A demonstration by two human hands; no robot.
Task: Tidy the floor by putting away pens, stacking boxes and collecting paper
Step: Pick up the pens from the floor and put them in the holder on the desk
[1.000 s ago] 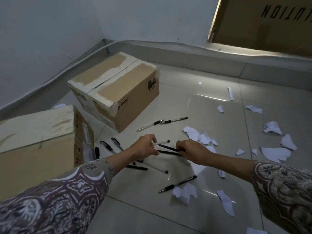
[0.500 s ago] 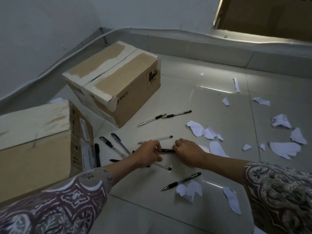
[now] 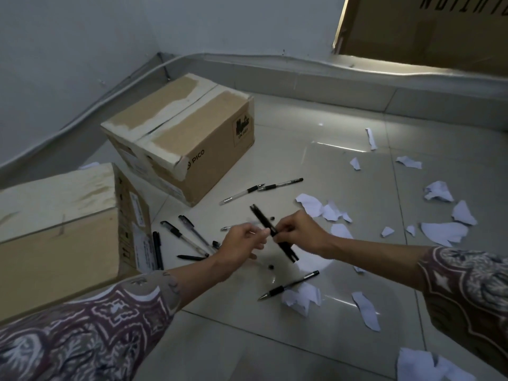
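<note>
Two black plastic pens [image 3: 275, 234] are pinched in the curled right hand [image 3: 298, 231], raised in front of the brown PICO cardboard box [image 3: 189, 141]. Beside them, the left hand [image 3: 242, 240] curls loosely; its hold is unclear.

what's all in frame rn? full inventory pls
PICO box: 1, brown cardboard, floor by corner.
Second box: 1, brown cardboard, near left.
Black pens in hand: a bundle, count unclear, held above the floor.
Loose pens: about eight, black or clear-barrelled, on the tiles.
Paper scraps: many, white, mostly on the right.
Large carton: 1, brown, top right.
Left hand: blurred, beside the bundle.
Right hand: grips the bundle.
</note>
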